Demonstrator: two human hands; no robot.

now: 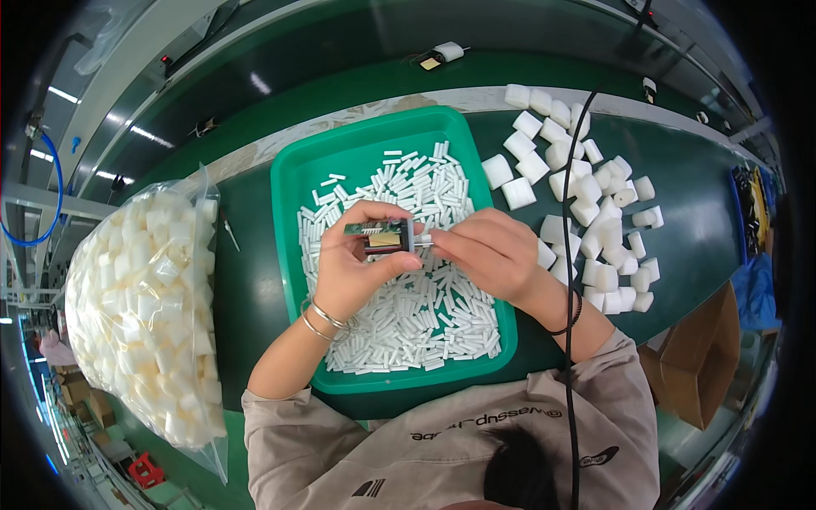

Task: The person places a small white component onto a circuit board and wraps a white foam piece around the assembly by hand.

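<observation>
My left hand [357, 255] is closed round a small electronic assembly [384, 237] with a green circuit board, a gold-coloured patch and a grey end plate. At that end plate, my right hand [486, 248] pinches a small white tube [424, 240], which lines up with a thin pin or shaft. The fingertips hide part of the tube. Both hands are above a green tray [286, 183] that holds a heap of short white tubes [425, 336].
Loose white foam cylinders [586, 187] lie right of the tray. A clear bag of similar cylinders [140, 314] stands at the left. Beyond the table runs a green conveyor [357, 81] carrying another assembly [443, 55]. A black cable [569, 340] hangs across the right side, near a cardboard box [701, 357].
</observation>
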